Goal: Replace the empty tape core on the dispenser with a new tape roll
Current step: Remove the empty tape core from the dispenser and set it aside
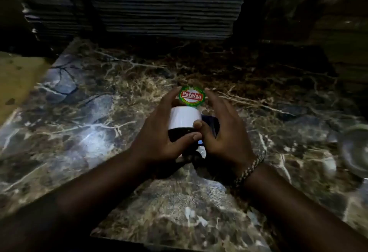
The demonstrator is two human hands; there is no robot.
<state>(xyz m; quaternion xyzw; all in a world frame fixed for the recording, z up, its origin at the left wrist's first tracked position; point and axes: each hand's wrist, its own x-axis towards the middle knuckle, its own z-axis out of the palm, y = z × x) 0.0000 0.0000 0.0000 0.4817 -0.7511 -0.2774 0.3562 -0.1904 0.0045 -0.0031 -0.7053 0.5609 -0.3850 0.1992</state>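
A dark tape dispenser (210, 123) sits between my hands over the marble table (99, 100). A tape roll (184, 117) with a pale, whitish band rests on it, and a round green and red label (191, 96) reading "Patelsa" shows at its far end. My left hand (161, 132) wraps the roll from the left, thumb across the dark lower part. My right hand (221, 130) cups the dispenser from the right, thumb tip pressed against the roll's near edge, fingers stretched past the label. The dispenser's lower body is hidden under my palms.
A stack of dark flat sheets (159, 6) rises behind the table. A yellowish cardboard piece (18, 76) lies at the left edge. A round clear object (354, 148), blurred, sits at the right edge. The scene is dim.
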